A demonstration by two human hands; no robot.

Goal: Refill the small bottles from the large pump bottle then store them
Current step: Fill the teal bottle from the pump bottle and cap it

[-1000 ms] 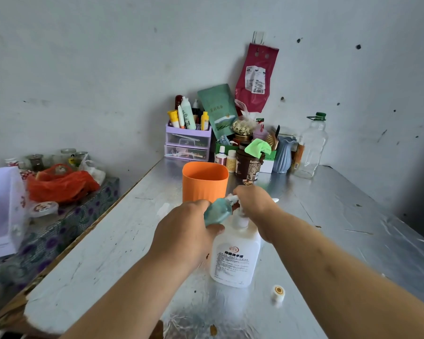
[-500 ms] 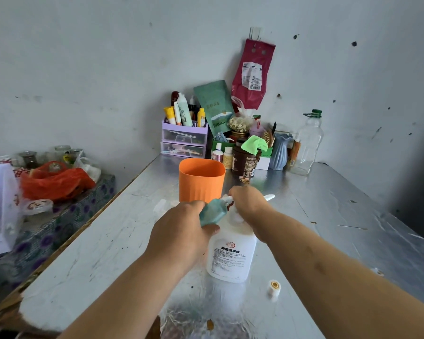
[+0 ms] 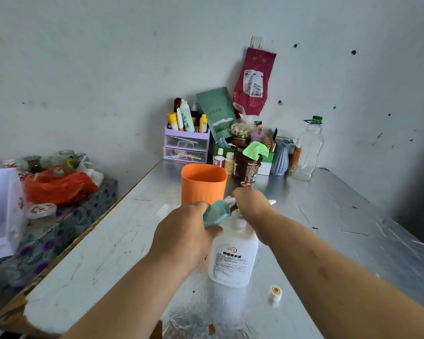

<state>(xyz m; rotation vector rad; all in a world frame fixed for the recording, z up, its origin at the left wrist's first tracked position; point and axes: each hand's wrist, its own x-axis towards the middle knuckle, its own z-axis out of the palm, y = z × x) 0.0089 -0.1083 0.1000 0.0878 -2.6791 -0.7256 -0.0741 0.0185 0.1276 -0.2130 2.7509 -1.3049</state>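
The large white pump bottle (image 3: pixel 233 258) stands upright in the middle of the metal table (image 3: pixel 328 216). My left hand (image 3: pixel 181 236) grips a small teal bottle (image 3: pixel 216 212), tilted with its open neck up against the pump's nozzle. My right hand (image 3: pixel 255 206) lies over the pump head and hides most of it. A small white cap (image 3: pixel 275 292) with an orange centre lies on the table to the right of the big bottle. Behind both hands stands an orange cup (image 3: pixel 203 184).
At the back against the wall: a purple drawer organiser (image 3: pixel 186 145) holding tubes, a brown jar (image 3: pixel 247 165) with a green cloth, a blue vase (image 3: pixel 281 155), a clear plastic bottle (image 3: pixel 309 150). A side table with an orange bag (image 3: pixel 59 184) is on the left.
My hands hold the same positions on the small bottle and the pump head. The view has shifted slightly; nothing else moved.
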